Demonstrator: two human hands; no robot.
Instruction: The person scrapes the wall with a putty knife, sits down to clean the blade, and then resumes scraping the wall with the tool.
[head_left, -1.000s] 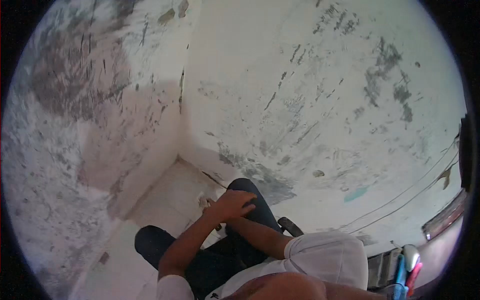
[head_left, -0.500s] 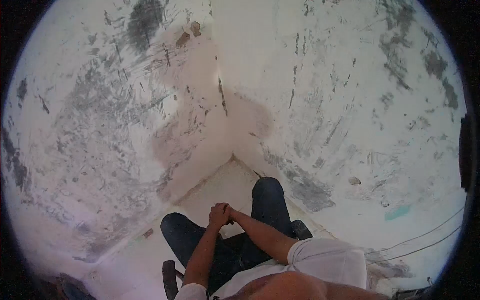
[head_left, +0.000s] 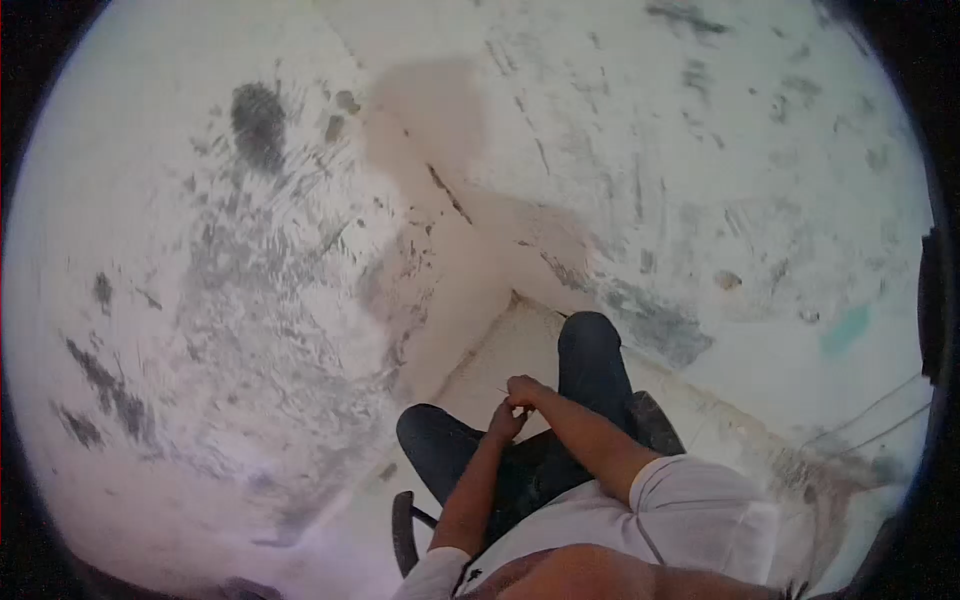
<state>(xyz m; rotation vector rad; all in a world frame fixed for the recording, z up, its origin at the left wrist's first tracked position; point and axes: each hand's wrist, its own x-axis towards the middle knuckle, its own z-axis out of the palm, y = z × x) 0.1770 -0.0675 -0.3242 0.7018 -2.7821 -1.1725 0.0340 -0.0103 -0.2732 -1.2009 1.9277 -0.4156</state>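
Observation:
My left hand [head_left: 507, 422] is in front of my lap, between my knees, with its fingers bent and drawn together. Just above it, my right hand [head_left: 528, 392] is closed too, and its fingers meet those of my left hand. The fingers are small and blurred, so I cannot make out whether anything is pinched between them. Below the hands are my dark trousers [head_left: 535, 480], with the left knee [head_left: 435, 430] and right knee [head_left: 590, 340] apart.
I sit on a chair with dark armrests [head_left: 404, 535], facing a room corner. Stained, patchy walls [head_left: 270, 270] meet above a pale floor [head_left: 500, 345]. Thin cables [head_left: 870, 412] run along the right wall.
The view has turned, so my body and the corner appear further right. My hands, clasped together before, now meet mainly at the fingers, with the right hand higher.

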